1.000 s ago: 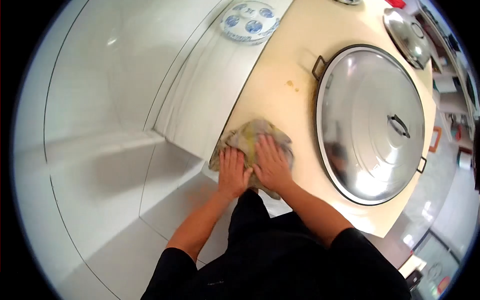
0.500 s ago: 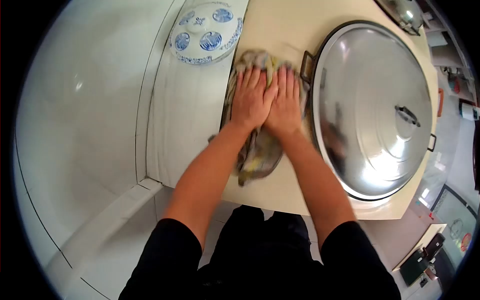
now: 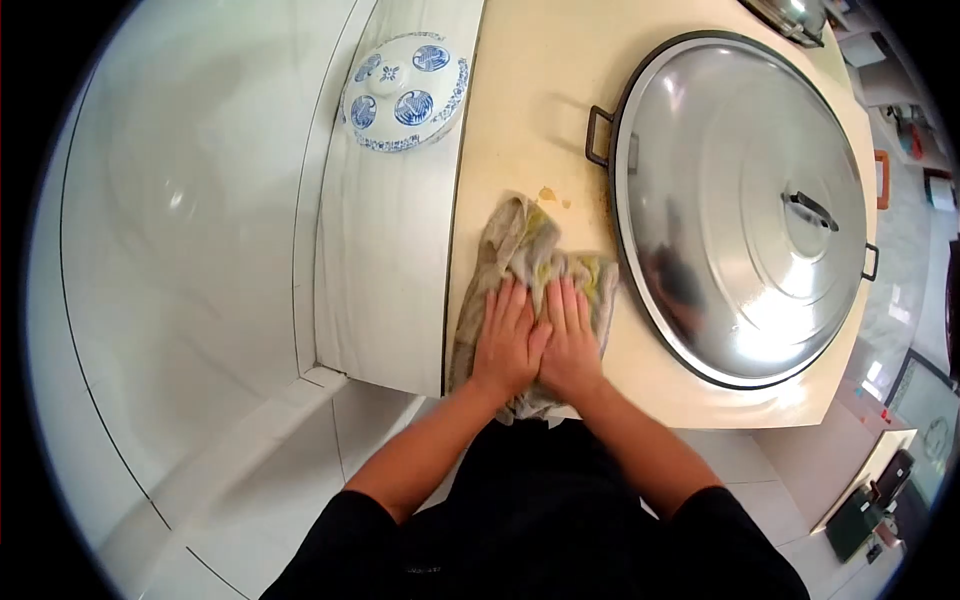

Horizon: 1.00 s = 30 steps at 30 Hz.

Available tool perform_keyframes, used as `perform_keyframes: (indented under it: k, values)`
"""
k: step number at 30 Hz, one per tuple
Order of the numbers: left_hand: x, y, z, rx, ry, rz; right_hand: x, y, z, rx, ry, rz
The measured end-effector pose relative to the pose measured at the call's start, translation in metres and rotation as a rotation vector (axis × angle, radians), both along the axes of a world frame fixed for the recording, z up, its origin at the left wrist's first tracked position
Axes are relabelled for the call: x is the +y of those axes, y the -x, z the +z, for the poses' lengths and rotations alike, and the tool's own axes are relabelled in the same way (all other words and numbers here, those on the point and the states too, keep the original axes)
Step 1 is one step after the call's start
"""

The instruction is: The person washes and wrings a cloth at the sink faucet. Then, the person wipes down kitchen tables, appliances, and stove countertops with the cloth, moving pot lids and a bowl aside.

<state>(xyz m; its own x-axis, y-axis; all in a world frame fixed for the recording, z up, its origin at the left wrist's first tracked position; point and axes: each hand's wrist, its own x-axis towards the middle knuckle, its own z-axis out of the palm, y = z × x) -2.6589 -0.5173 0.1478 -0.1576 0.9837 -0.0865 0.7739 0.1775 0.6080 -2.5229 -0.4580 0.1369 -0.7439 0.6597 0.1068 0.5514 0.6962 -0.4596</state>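
Observation:
A crumpled grey-beige cloth [image 3: 515, 245] with yellow patches lies on the cream tabletop [image 3: 530, 90], near its front edge. Flat on the cloth rests my left hand [image 3: 508, 340], its fingers stretched out and pointing away from me. Beside it my right hand [image 3: 570, 342] also presses flat on the cloth, the two hands touching at the thumbs. Just beyond the cloth there are small brown spots [image 3: 547, 194] on the tabletop. To the right of my hands is a large pan with a shiny domed metal lid [image 3: 730, 210].
A white lidded dish with blue patterns [image 3: 405, 95] stands on the pale marbled ledge [image 3: 385, 240] at the left. Another metal lid [image 3: 790, 15] is at the top right. Shelves and a wooden board [image 3: 865, 480] with dark items lie beyond the table's right side.
From the front edge both hands went forward over the tabletop with the cloth, then came back toward me. The brown spots, hidden half a second ago, show again. The camera view has also shifted.

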Motion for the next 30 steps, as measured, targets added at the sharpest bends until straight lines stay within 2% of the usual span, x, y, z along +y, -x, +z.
perform_keyframes:
  k: [2, 3, 5, 7, 9, 11, 12, 13, 14, 16, 18, 20, 22, 23, 25, 27, 28, 30]
  values:
    - [0.061, 0.028, -0.006, 0.009, -0.088, 0.037, 0.056, 0.030, -0.013, -0.003, -0.053, -0.032]
    - [0.099, 0.044, -0.011, 0.025, -0.156, 0.062, 0.090, 0.051, -0.023, 0.130, -0.083, -0.096]
    - [0.158, 0.081, -0.033, 0.172, -0.234, 0.032, 0.145, 0.083, -0.028, 0.076, -0.172, -0.094]
    - [0.181, 0.094, -0.038, 0.201, -0.288, 0.030, 0.165, 0.099, -0.029, 0.018, -0.196, -0.119]
    - [0.163, 0.083, -0.032, 0.162, -0.263, 0.048, 0.154, 0.087, -0.027, 0.068, -0.175, -0.095]
    - [0.118, 0.055, -0.013, 0.058, -0.250, 0.058, 0.104, 0.056, -0.036, 0.230, 0.017, -0.176]
    - [0.084, 0.041, -0.015, 0.034, -0.202, 0.028, 0.075, 0.035, -0.022, 0.244, 0.068, -0.129]
    - [0.054, 0.025, -0.007, 0.032, -0.103, 0.008, 0.049, 0.017, -0.009, 0.179, 0.101, -0.080]
    - [0.041, 0.015, 0.000, 0.096, -0.084, -0.017, 0.039, 0.013, -0.002, 0.052, 0.004, -0.013]
    - [0.052, 0.021, -0.015, -0.011, -0.129, 0.051, 0.052, 0.019, -0.010, 0.157, 0.079, -0.042]
    - [0.098, 0.050, -0.015, 0.018, -0.135, 0.007, 0.087, 0.050, -0.011, 0.219, 0.145, -0.175]
    - [0.143, 0.074, -0.017, 0.000, -0.217, 0.030, 0.131, 0.076, -0.007, 0.248, -0.024, -0.149]
    - [0.142, 0.074, -0.026, 0.046, -0.273, 0.040, 0.137, 0.085, -0.014, 0.251, -0.047, -0.195]
    - [0.140, 0.073, -0.027, 0.073, -0.306, 0.046, 0.130, 0.075, -0.018, 0.123, -0.153, -0.121]
    - [0.086, 0.046, -0.027, -0.054, -0.291, 0.094, 0.080, 0.043, -0.017, 0.066, -0.067, -0.084]
    - [0.028, 0.014, -0.015, 0.007, -0.142, 0.004, 0.023, 0.006, -0.018, 0.040, -0.018, -0.029]
    - [0.023, 0.010, -0.011, 0.012, -0.130, 0.008, 0.012, -0.004, -0.010, -0.030, -0.107, 0.037]
    - [0.020, 0.007, -0.012, 0.014, -0.095, 0.006, 0.023, 0.002, -0.001, -0.019, -0.082, 0.049]
